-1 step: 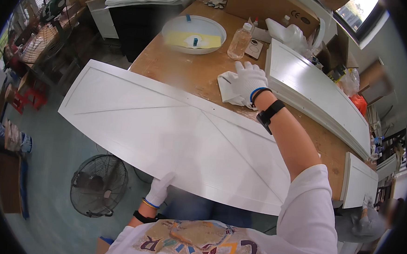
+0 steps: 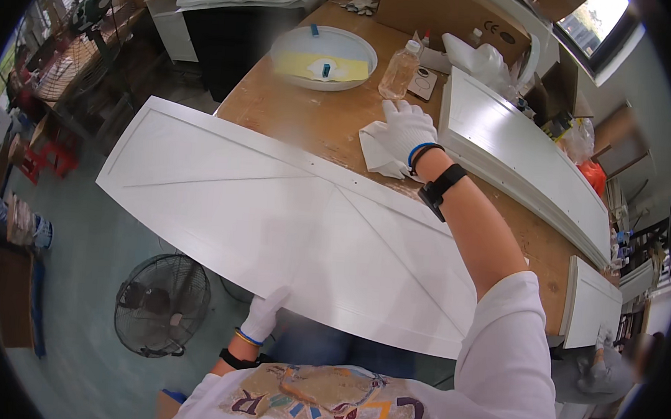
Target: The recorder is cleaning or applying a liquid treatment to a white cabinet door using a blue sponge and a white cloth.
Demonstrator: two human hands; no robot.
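A long white panel with one curved edge and thin grooves lies in front of me, its far side over the workbench. My left hand, in a white glove, grips the panel's near curved edge; the panel hides part of the fingers. Beyond the panel's far edge, my gloved right hand lies over a crumpled white cloth, with its fingers stretched out and apart. Just past those fingertips stands a clear bottle with a white cap.
The wooden workbench bears a round white tray with a yellow sheet, plus stacked white panels at the right. A cardboard box is behind. One black fan stands on the floor; another person's gloved hand shows at far right.
My right hand has shifted slightly left and its fingers sit a little differently over the cloth. My left hand still holds the panel's edge.
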